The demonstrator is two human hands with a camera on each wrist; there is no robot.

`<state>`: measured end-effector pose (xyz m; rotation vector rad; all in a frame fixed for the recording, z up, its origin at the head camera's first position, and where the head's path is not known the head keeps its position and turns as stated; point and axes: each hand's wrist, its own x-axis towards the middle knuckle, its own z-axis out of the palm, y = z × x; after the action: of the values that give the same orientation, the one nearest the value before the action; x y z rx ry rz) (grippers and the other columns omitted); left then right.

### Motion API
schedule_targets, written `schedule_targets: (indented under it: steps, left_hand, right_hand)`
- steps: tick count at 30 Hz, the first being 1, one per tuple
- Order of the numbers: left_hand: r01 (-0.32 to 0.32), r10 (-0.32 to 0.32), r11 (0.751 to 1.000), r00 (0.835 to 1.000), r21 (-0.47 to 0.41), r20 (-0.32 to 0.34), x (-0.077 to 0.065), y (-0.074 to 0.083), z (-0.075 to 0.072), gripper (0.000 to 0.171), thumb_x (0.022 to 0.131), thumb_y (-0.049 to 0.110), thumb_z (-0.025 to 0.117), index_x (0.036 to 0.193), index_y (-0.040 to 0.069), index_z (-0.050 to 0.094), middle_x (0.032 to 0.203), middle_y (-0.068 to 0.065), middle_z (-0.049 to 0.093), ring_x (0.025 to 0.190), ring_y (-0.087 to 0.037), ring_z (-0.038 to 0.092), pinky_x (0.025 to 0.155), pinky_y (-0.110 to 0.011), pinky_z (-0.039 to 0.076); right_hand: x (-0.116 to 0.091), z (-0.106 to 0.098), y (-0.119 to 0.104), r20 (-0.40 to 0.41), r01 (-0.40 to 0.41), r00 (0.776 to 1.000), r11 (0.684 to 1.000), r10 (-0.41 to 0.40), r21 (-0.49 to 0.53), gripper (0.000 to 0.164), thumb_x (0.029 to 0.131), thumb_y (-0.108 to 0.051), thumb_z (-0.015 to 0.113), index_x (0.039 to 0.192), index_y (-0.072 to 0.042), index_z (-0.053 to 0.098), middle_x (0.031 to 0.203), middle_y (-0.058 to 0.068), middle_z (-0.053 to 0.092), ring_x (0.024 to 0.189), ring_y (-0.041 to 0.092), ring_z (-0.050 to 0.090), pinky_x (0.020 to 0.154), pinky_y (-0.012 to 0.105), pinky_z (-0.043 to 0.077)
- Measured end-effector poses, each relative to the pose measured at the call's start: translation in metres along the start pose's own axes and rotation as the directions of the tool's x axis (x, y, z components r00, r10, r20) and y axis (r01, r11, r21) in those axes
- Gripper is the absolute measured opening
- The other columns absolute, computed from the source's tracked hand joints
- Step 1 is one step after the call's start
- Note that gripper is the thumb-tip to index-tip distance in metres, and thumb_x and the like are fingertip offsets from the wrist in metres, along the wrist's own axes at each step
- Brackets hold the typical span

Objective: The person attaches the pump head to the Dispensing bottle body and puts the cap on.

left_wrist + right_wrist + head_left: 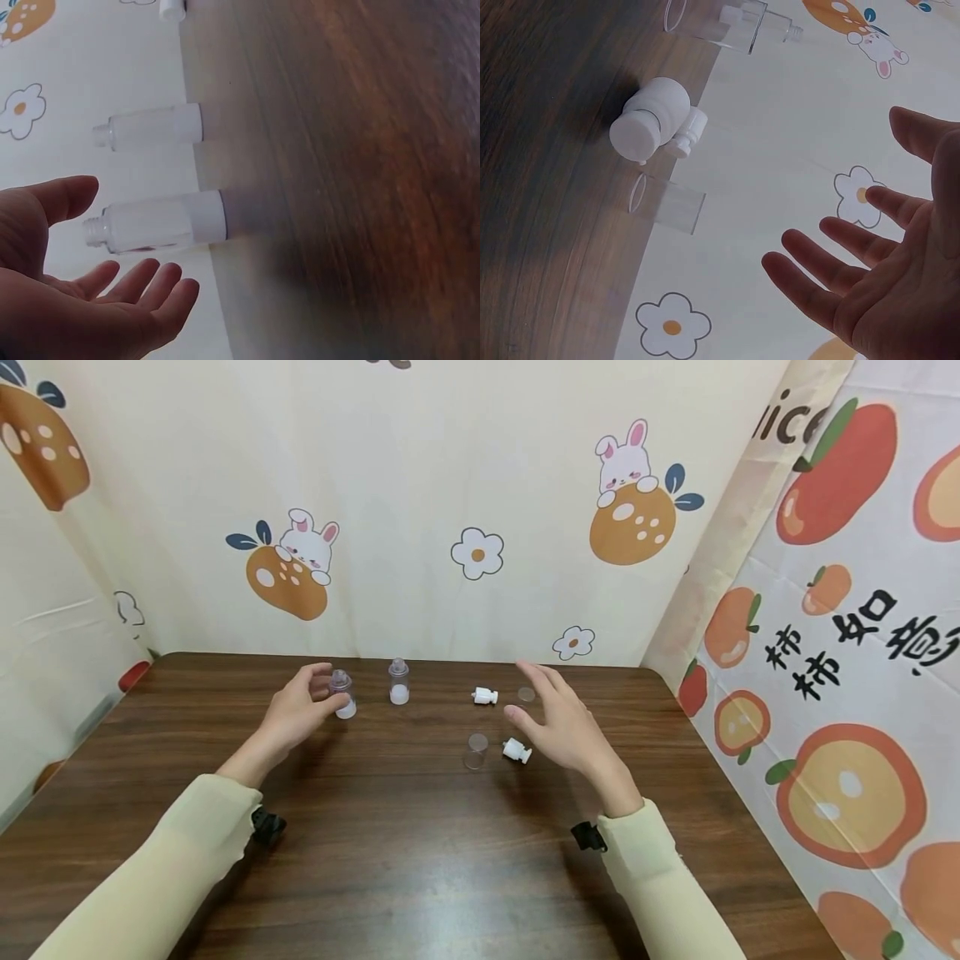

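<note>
Left of centre, I had the left hand (pixel 296 712) parted around a bottle (pixel 169 223), apparently pre-grasp, needing a gentle pinch, the right hand (pixel 564 725) hanging spread

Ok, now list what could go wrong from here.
1. The left hand is open close to an upright bottle; a bump could tip it, perhaps towards the other bottle.
2. The front white top lies on its side near the right hand and might roll if brushed.
3. The front clear cap is see-through, so it could be overlooked and knocked over.
</note>
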<state>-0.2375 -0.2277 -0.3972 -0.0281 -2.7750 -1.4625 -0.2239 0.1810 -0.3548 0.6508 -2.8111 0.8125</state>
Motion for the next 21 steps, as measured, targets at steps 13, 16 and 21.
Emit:
schedule_targets:
  steps: [13,16,21]
  left_hand:
    - [0.057,-0.053,0.995,0.997,-0.077,0.051,0.008,0.000,0.005,0.074,0.105,0.028,0.068,0.161,-0.003,0.030,0.158,-0.031,0.044,0.147,-0.045,0.045,0.116,-0.057,0.042]
    - [0.074,-0.069,0.994,0.996,-0.086,0.056,0.011,-0.002,0.007,0.072,0.105,0.027,0.067,0.159,-0.004,0.032,0.156,-0.030,0.046,0.146,-0.044,0.046,0.117,-0.056,0.041]
    - [0.100,-0.095,0.992,0.993,-0.079,0.064,0.015,-0.005,0.008,0.070,0.105,0.026,0.066,0.158,-0.006,0.033,0.153,-0.030,0.048,0.143,-0.044,0.046,0.116,-0.055,0.040]
  right_hand:
    - [0.003,0.004,0.000,0.036,-0.005,0.999,0.999,0.004,0.032,0.070,0.106,-0.055,0.059,0.167,-0.036,0.030,0.164,-0.003,0.040,0.141,0.025,0.052,0.111,0.064,0.042]
    - [0.003,0.006,0.000,0.040,-0.006,0.999,0.999,0.005,0.034,0.070,0.105,-0.056,0.059,0.166,-0.036,0.030,0.163,-0.003,0.041,0.138,0.023,0.055,0.109,0.064,0.044]
    - [0.004,0.008,-0.001,0.048,-0.003,0.999,0.999,0.002,0.037,0.069,0.106,-0.055,0.059,0.166,-0.036,0.031,0.161,0.000,0.044,0.136,0.023,0.056,0.106,0.062,0.047]
